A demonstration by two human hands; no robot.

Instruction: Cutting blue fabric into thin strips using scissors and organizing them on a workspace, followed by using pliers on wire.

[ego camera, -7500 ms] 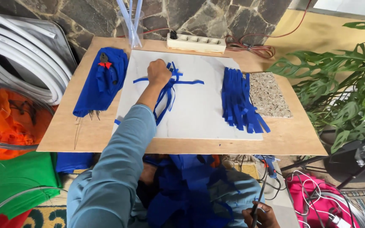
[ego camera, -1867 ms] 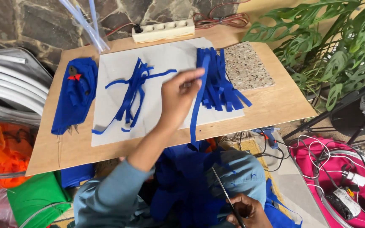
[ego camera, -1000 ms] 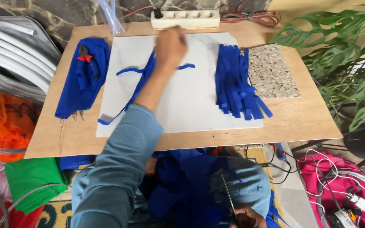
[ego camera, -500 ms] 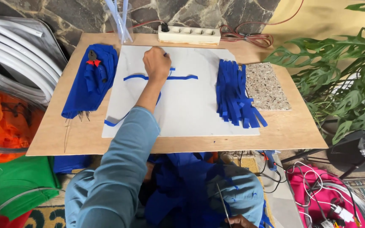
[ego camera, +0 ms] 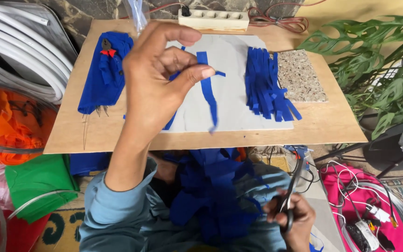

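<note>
My left hand is raised above the board, fingers closed on a long blue fabric strip that hangs down over a white sheet. Other blue strips lie half hidden behind the hand. A pile of cut blue strips rests on the sheet's right side. My right hand is low by my lap, gripping dark scissors. Blue fabric is bunched in my lap.
The wooden board also carries folded blue cloth with red-handled pliers, a speckled slab and a power strip. White hoses, orange cloth and green cloth lie left; a plant and pink bag right.
My left hand has lifted off the white sheet toward the camera, bringing a blue strip with it. The right hand with the scissors is now more in view.
</note>
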